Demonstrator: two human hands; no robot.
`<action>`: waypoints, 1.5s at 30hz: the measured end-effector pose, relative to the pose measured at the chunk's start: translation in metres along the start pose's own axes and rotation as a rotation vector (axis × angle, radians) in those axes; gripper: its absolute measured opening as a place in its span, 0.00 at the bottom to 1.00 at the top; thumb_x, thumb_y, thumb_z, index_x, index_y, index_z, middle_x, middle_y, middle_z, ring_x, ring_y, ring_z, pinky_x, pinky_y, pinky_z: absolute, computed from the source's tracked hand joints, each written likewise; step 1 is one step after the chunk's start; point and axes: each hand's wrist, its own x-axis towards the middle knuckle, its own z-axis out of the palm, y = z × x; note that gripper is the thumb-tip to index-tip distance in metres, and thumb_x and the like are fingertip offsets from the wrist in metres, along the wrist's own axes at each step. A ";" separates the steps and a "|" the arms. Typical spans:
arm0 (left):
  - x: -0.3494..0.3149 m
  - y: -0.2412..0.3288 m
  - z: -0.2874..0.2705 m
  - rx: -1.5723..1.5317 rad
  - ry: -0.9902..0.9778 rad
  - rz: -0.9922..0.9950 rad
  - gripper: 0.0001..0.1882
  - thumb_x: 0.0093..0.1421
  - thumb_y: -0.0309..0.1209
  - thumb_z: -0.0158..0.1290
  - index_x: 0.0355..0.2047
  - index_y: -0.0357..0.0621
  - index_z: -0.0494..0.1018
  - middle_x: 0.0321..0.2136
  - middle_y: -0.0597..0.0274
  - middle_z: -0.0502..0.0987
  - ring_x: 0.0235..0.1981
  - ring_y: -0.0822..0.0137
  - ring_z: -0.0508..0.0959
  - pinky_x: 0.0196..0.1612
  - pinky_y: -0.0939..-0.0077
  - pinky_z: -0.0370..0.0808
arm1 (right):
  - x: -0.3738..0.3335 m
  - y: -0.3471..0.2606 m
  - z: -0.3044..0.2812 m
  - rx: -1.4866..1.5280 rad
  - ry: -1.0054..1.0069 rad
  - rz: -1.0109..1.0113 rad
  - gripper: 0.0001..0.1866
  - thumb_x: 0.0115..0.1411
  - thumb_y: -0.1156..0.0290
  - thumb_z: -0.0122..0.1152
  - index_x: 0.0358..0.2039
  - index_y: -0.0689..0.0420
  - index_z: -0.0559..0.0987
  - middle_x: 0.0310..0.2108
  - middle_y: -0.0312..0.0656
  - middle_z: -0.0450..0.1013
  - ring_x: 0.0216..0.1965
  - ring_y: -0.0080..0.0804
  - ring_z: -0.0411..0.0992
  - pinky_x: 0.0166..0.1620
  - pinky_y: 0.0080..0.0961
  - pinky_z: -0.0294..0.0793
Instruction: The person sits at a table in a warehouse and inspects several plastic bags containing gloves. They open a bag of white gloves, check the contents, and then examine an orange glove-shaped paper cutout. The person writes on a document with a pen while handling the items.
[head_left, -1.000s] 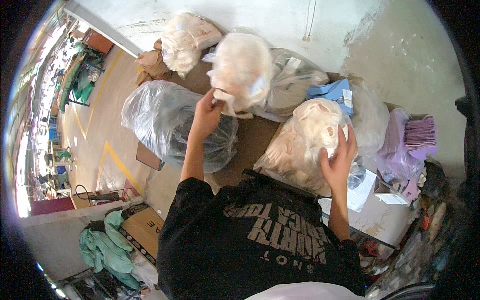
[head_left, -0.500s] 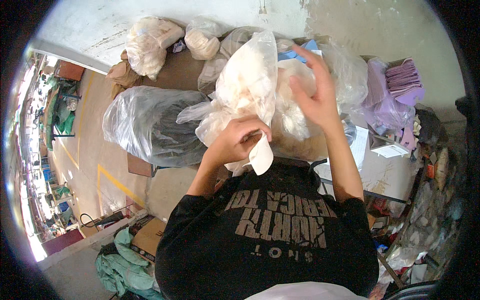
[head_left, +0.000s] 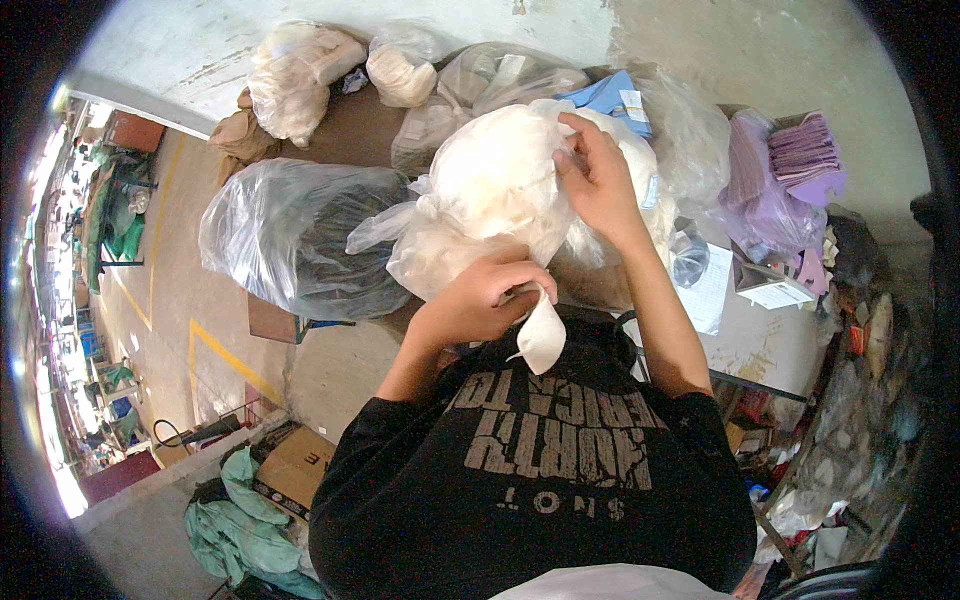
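Observation:
My left hand [head_left: 482, 298] is closed around a small, soft, cream-white cloth-like piece [head_left: 541, 336], whose pointed end hangs below the fingers in front of my dark shirt. Just beyond it lies a big clear plastic bag [head_left: 500, 165] full of cream-white material. My right hand [head_left: 603, 185] is at the right side of this bag, with thumb and forefinger apart and their tips against or very near the plastic. A second bag of white material [head_left: 640, 165] sits behind my right hand and is partly hidden by it.
A clear bag with dark contents [head_left: 300, 240] lies to the left. Along the wall stand more bags [head_left: 300, 80] and a blue folded item [head_left: 615, 100]. Purple stacked pieces [head_left: 800, 155] are at right, near a paper sheet [head_left: 710, 290] and a small box [head_left: 770, 290] on the table.
The big bag's raised top has sunk into a rounder shape. My right hand has come down and left to the bag's side. The cream piece in my left hand has shifted slightly lower and right.

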 end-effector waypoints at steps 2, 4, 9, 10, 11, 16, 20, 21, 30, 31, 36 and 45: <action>-0.004 0.004 -0.009 -0.035 0.046 0.027 0.08 0.57 0.21 0.59 0.36 0.46 0.79 0.34 0.58 0.78 0.39 0.55 0.76 0.45 0.67 0.72 | 0.000 0.003 -0.004 0.022 -0.010 0.049 0.24 0.60 0.72 0.66 0.58 0.52 0.76 0.35 0.42 0.74 0.38 0.39 0.71 0.46 0.37 0.70; -0.010 0.006 -0.021 -0.030 0.109 0.022 0.09 0.53 0.25 0.62 0.35 0.45 0.78 0.37 0.57 0.76 0.40 0.57 0.76 0.47 0.70 0.71 | -0.001 0.007 -0.008 -0.056 -0.017 -0.012 0.24 0.62 0.73 0.67 0.59 0.51 0.76 0.36 0.39 0.71 0.37 0.31 0.69 0.41 0.29 0.71; -0.003 -0.012 -0.024 -0.290 0.561 0.035 0.12 0.56 0.24 0.57 0.41 0.41 0.73 0.39 0.57 0.76 0.41 0.62 0.76 0.50 0.71 0.71 | -0.004 0.014 -0.006 -0.108 -0.020 -0.119 0.24 0.60 0.72 0.68 0.58 0.52 0.77 0.36 0.40 0.72 0.38 0.35 0.70 0.43 0.32 0.71; 0.000 -0.017 -0.021 -0.216 0.702 -0.026 0.13 0.58 0.22 0.55 0.44 0.40 0.73 0.39 0.56 0.76 0.41 0.62 0.76 0.50 0.71 0.71 | -0.005 0.014 -0.004 -0.115 -0.016 -0.154 0.24 0.60 0.72 0.69 0.57 0.52 0.77 0.36 0.41 0.72 0.38 0.36 0.70 0.44 0.32 0.71; 0.003 -0.020 -0.019 -0.177 0.737 -0.123 0.13 0.60 0.21 0.52 0.46 0.39 0.72 0.40 0.54 0.77 0.41 0.59 0.77 0.50 0.69 0.72 | -0.005 0.013 -0.003 -0.111 -0.024 -0.151 0.24 0.59 0.72 0.68 0.57 0.51 0.77 0.35 0.41 0.74 0.39 0.39 0.71 0.47 0.35 0.70; 0.010 -0.026 -0.013 0.177 0.699 -0.158 0.17 0.62 0.19 0.47 0.52 0.35 0.70 0.48 0.46 0.75 0.51 0.51 0.75 0.59 0.65 0.68 | -0.010 0.009 0.001 -0.145 -0.035 -0.154 0.24 0.58 0.71 0.66 0.56 0.50 0.78 0.36 0.41 0.76 0.43 0.43 0.73 0.53 0.41 0.66; 0.006 -0.033 -0.009 -0.133 0.745 -0.146 0.21 0.56 0.21 0.49 0.52 0.34 0.70 0.47 0.53 0.74 0.51 0.59 0.74 0.60 0.67 0.66 | -0.012 0.008 -0.002 -0.154 -0.019 -0.182 0.23 0.59 0.72 0.66 0.56 0.51 0.78 0.36 0.41 0.75 0.42 0.42 0.72 0.51 0.39 0.67; 0.004 -0.038 -0.010 -0.271 0.771 -0.098 0.22 0.54 0.22 0.49 0.51 0.34 0.70 0.47 0.54 0.74 0.50 0.61 0.73 0.59 0.69 0.67 | -0.012 0.008 -0.003 -0.162 -0.018 -0.190 0.23 0.59 0.73 0.66 0.56 0.52 0.78 0.36 0.42 0.74 0.42 0.42 0.72 0.50 0.37 0.69; -0.055 -0.098 -0.068 -0.661 1.157 -0.321 0.20 0.64 0.32 0.47 0.53 0.34 0.70 0.42 0.53 0.77 0.45 0.64 0.77 0.51 0.68 0.73 | -0.016 0.019 -0.017 -0.089 -0.068 -0.098 0.22 0.64 0.78 0.60 0.59 0.53 0.76 0.39 0.42 0.70 0.42 0.37 0.68 0.50 0.30 0.69; -0.060 -0.106 -0.072 -0.521 1.116 -0.458 0.21 0.66 0.33 0.47 0.55 0.35 0.68 0.42 0.52 0.77 0.45 0.64 0.77 0.51 0.67 0.74 | -0.016 0.022 -0.019 -0.092 -0.060 -0.121 0.22 0.64 0.79 0.59 0.59 0.53 0.76 0.38 0.42 0.69 0.42 0.37 0.68 0.49 0.29 0.69; -0.077 -0.141 -0.050 0.010 0.655 -0.923 0.35 0.73 0.43 0.50 0.70 0.35 0.54 0.55 0.38 0.74 0.55 0.53 0.76 0.59 0.63 0.71 | -0.010 0.050 -0.029 0.235 -0.023 0.005 0.23 0.64 0.81 0.56 0.60 0.55 0.73 0.35 0.33 0.68 0.39 0.25 0.67 0.45 0.22 0.67; -0.050 -0.099 -0.026 -0.521 0.638 -0.508 0.30 0.62 0.36 0.65 0.61 0.34 0.70 0.48 0.57 0.81 0.44 0.68 0.81 0.49 0.72 0.78 | -0.019 0.114 -0.076 0.992 0.428 0.213 0.28 0.52 0.84 0.57 0.57 0.68 0.74 0.44 0.41 0.80 0.46 0.30 0.77 0.52 0.22 0.75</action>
